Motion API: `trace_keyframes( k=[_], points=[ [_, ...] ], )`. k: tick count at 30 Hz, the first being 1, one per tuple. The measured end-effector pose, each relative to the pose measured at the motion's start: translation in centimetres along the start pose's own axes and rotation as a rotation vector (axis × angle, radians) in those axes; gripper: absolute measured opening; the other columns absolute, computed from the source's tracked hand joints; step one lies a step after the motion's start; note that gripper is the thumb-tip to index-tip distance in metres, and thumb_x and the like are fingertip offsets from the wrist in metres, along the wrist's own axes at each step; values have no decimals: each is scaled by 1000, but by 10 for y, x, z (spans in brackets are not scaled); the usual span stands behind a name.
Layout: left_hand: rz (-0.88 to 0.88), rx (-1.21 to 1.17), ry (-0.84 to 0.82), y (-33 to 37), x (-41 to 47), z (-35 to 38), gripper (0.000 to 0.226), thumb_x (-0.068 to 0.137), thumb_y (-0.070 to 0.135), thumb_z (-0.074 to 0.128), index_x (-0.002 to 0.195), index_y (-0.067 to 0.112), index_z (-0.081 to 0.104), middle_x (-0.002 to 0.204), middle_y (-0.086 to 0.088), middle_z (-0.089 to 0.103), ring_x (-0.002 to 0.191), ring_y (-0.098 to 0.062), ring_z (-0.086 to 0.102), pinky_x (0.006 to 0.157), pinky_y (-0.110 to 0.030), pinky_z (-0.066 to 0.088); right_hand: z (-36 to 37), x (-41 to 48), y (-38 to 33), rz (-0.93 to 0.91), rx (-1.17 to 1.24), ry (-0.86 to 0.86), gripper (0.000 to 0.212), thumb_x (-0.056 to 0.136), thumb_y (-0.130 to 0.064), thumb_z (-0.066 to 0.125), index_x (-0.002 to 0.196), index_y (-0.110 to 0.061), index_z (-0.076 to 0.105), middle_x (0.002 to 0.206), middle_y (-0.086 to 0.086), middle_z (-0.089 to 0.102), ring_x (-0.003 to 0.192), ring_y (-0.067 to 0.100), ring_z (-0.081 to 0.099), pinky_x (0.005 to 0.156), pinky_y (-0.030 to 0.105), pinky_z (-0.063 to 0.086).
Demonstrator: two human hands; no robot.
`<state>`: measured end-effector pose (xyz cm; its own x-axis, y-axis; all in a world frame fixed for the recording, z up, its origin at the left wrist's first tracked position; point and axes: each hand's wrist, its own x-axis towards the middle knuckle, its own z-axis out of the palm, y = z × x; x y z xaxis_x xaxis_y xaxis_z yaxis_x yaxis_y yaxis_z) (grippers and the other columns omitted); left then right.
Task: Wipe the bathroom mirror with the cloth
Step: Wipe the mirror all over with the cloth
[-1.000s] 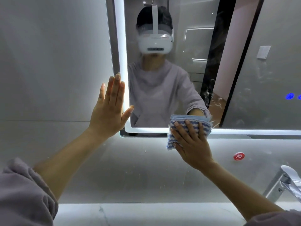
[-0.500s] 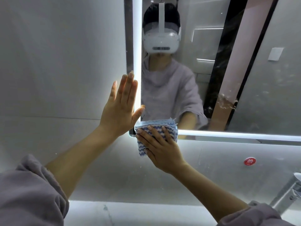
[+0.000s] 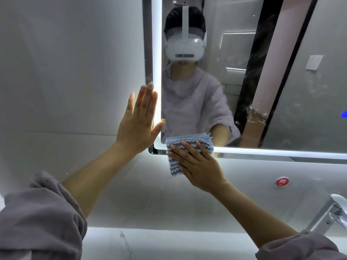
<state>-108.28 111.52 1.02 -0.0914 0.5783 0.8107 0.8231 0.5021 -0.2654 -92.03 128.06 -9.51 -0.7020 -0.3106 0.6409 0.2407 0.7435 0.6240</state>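
Okay, my right hand (image 3: 199, 166) presses the striped cloth (image 3: 188, 138), fingers straight, at seven o'clock on the mirror (image 3: 281, 91); left hand (image 3: 138, 126) lies flat on the wall (image 3: 65, 72) beside it.

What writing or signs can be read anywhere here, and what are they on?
"热": white character on the red round sticker, on the wall below the mirror.
Blue glowing mark at the mirror's right edge: cut off, unreadable.
Headset reflected in the mirror: front markings too blurred to read.
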Motion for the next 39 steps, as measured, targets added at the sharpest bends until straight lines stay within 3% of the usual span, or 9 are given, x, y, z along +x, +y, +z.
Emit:
trace_keyframes(
  k=[11,18,25,29,39],
  points=[
    [-10,-22,-28,1,-1,-1,75,99,53,23,149,0,5,159,-18,8,147,-36,12,117,-54,20,-10,-63,52,186,-43,-34,56,96,-37,40,148,-19,34,157,-2,22,147,22,13,119,48,11],
    [-18,-31,-32,3,-2,-2,74,99,52,23,148,0,4,157,-14,-1,147,-36,10,118,-54,19,-4,-61,41,230,-49,-26,68,98,-45,34,154,-20,6,162,-2,-5,149,23,-2,120,49,2],
    [-36,-64,-46,5,-1,-5,73,99,52,23,148,2,3,158,-16,3,147,-36,10,118,-54,18,-4,-53,24,341,15,-62,72,97,-50,31,154,-19,2,162,-1,-11,149,28,-7,119,51,-4],
    [-40,-71,-51,5,-2,-6,73,98,52,21,148,3,1,157,-13,-4,147,-36,8,118,-54,17,1,-44,9,425,71,-47,73,97,-51,33,154,-19,2,162,0,-10,149,29,-6,119,51,-5],
    [-50,-79,-22,5,-2,-1,71,99,50,26,149,4,4,157,-13,-1,147,-35,9,118,-54,18,7,-20,-11,416,74,-10,77,96,-48,36,154,-18,-5,161,3,-16,148,31,-11,117,53,-1]
  ],
)
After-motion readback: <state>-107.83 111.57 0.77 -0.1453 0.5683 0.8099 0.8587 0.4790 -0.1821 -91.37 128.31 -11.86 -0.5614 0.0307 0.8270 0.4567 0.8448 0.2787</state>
